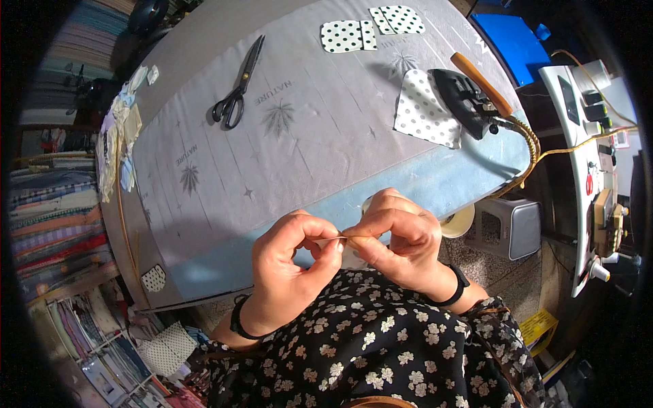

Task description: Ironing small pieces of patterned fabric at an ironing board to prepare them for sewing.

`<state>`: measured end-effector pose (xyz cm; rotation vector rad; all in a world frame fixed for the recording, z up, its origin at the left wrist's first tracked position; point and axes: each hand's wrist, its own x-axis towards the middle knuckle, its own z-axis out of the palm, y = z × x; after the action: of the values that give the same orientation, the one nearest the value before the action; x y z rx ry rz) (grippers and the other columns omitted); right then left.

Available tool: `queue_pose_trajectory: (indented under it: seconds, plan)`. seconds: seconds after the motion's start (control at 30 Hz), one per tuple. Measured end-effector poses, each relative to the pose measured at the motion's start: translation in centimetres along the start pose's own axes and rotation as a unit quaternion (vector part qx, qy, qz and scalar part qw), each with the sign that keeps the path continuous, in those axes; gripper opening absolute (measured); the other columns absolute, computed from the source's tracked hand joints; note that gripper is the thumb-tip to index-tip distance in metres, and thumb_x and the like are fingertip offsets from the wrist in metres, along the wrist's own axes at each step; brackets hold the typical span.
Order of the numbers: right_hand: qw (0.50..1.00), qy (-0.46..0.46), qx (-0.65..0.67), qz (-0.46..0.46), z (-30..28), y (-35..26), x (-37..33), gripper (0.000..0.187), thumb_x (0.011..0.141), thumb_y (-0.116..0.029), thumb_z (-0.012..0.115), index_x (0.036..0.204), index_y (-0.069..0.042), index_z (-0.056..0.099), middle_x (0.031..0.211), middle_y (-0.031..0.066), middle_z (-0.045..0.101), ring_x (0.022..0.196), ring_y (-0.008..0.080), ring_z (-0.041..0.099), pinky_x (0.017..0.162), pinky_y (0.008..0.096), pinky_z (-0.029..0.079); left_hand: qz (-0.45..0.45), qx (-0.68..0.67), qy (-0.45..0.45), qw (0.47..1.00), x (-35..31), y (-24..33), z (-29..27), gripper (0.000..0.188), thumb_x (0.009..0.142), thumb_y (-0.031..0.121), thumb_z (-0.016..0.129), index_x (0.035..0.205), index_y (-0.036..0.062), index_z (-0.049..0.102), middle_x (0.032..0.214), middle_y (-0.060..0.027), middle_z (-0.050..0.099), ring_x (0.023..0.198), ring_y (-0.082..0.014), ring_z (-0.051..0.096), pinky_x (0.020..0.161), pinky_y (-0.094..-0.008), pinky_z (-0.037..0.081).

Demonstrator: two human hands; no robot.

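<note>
My left hand (292, 262) and my right hand (401, 238) meet in front of my body, just over the near edge of the table. Thumb and forefinger of each are pinched together on a small thin pale piece (328, 239) that looks like cloth. My fingertips cover most of it, so its full shape is hidden. Farther off to the right, a black iron (462, 102) with a wooden handle rests beside a white cloth piece with grey dots (423, 112). Black-handled scissors (239, 88) lie closed at the back left.
Black-dotted white pieces (340, 36) lie at the table's (320, 149) far edge, and a small dotted piece (154, 279) at its left corner. The iron's cord (534, 146) runs off right. Cloth scraps (122, 129) hang at the left, near stacked fabrics (58, 224).
</note>
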<state>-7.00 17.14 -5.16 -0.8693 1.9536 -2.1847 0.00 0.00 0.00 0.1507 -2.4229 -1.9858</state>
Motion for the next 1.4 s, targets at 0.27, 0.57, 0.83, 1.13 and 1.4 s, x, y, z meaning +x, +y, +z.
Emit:
queue_pose_trajectory:
  seconds: [0.27,0.57,0.83,1.13,1.4]
  plan:
    - [0.991,0.006,-0.113,-0.074,0.1,-0.3,0.0,0.017,0.072,-0.007,0.082,0.087,-0.005,0.074,0.073,0.0029,0.067,0.065,0.0187,0.061,0.064,0.0308,0.042,0.113,0.158,0.029,0.981,-0.3,0.5,0.6,0.017,0.081,-0.011,0.063,0.096,-0.0036,0.062,0.086,-0.0063,0.062,0.077,-0.0108,0.059,0.066,-0.0240,0.050]
    - [0.999,-0.002,-0.041,0.001,-0.3,0.0,-0.4,0.013,0.075,-0.004,0.077,0.087,-0.002,0.074,0.072,0.0052,0.066,0.064,0.0188,0.060,0.066,0.0301,0.045,-0.096,-0.117,-0.025,0.988,-1.3,0.9,0.3,0.015,0.100,0.004,0.050,0.108,-0.0037,0.060,0.090,-0.0050,0.065,0.075,-0.0087,0.062,0.066,-0.0209,0.053]
    - [0.946,0.002,0.264,0.187,0.5,0.3,-1.4,0.004,0.082,0.001,0.071,0.085,0.001,0.073,0.084,0.0078,0.068,0.082,0.0133,0.062,0.074,0.0255,0.046,-0.054,-0.078,-0.034,0.995,-0.7,0.4,-0.7,0.016,0.101,0.009,0.056,0.098,-0.0035,0.066,0.083,-0.0027,0.062,0.070,-0.0045,0.057,0.061,-0.0177,0.046]
    - [0.997,-0.028,0.036,0.063,0.0,-0.8,-0.4,0.006,0.079,-0.003,0.077,0.084,-0.002,0.074,0.075,0.0053,0.068,0.068,0.0157,0.062,0.069,0.0286,0.046,0.015,0.029,0.017,0.999,-0.4,0.0,-0.3,0.011,0.084,-0.007,0.069,0.090,0.0001,0.063,0.081,-0.0024,0.062,0.065,-0.0065,0.057,0.059,-0.0203,0.046]
    - [0.996,-0.008,-0.086,-0.027,0.7,-1.0,-0.2,0.013,0.075,-0.005,0.080,0.087,-0.004,0.074,0.074,0.0034,0.068,0.068,0.0182,0.063,0.065,0.0318,0.044,0.129,0.141,0.033,0.981,-0.6,0.0,0.1,0.017,0.081,-0.008,0.068,0.095,-0.0003,0.061,0.081,-0.0075,0.063,0.064,-0.0132,0.059,0.059,-0.0237,0.049]
